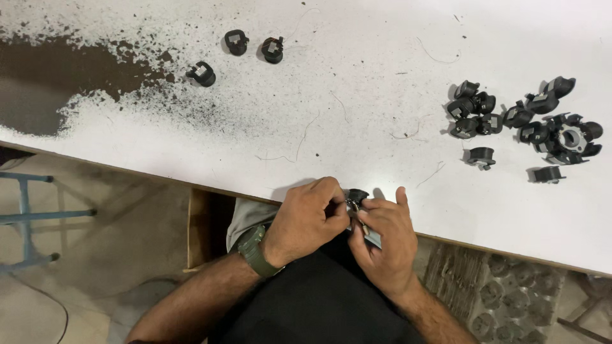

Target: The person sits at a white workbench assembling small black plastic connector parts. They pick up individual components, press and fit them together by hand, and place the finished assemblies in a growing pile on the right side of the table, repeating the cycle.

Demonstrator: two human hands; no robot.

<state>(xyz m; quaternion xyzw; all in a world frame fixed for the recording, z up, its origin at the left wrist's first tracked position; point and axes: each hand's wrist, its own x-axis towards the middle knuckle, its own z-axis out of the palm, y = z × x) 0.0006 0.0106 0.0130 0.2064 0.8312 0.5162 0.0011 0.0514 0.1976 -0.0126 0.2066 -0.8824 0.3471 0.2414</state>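
Two hands meet at the table (382, 76) edge, 6 o'clock: left hand (309, 220) and right hand (386, 239) both curled shut around one small black part (356, 195); part heap (523, 121) at 2 o'clock; three parts (236, 54) at 11 o'clock.

The small black part (355, 196) is mostly covered by the left hand (306, 220) and right hand (382, 239); its shape cannot be told; the counter (357, 76) runs off the frame's top and right edges.
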